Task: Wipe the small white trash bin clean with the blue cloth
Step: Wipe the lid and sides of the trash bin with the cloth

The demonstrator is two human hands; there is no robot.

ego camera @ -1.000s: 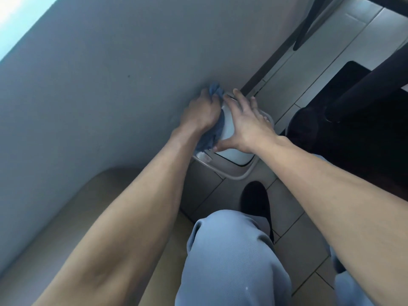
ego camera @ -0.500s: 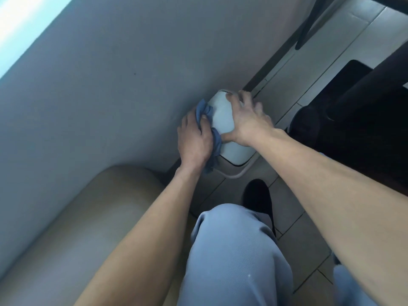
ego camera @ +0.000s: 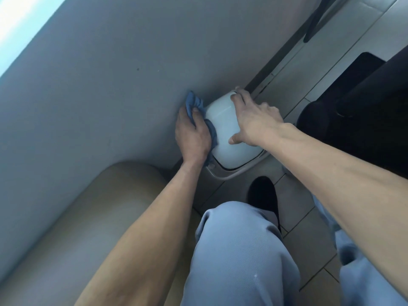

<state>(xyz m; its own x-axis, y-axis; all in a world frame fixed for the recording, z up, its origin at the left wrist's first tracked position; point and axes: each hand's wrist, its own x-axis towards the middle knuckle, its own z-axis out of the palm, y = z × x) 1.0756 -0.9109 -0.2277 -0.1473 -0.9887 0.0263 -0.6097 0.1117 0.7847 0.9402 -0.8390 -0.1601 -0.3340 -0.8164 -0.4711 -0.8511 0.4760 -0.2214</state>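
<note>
The small white trash bin [ego camera: 223, 127] stands on the tiled floor against the grey wall, its domed lid facing me. My left hand [ego camera: 192, 135] presses the bunched blue cloth [ego camera: 194, 102] against the bin's left side, between bin and wall. Part of the cloth sticks out above my fingers and a strip shows along the lid's left edge. My right hand [ego camera: 254, 120] lies spread over the right half of the lid, fingertips at its far edge and thumb at the near side.
A beige cushioned seat [ego camera: 88, 217] fills the lower left beside the wall [ego camera: 110, 74]. My blue-trousered knee [ego camera: 238, 250] and a black shoe [ego camera: 262, 195] are just in front of the bin. Dark furniture [ego camera: 353, 120] stands to the right.
My left hand with the cloth slid from the lid's far left corner back along the bin's left side. My right hand stayed on the lid, its fingers reaching further toward the far edge.
</note>
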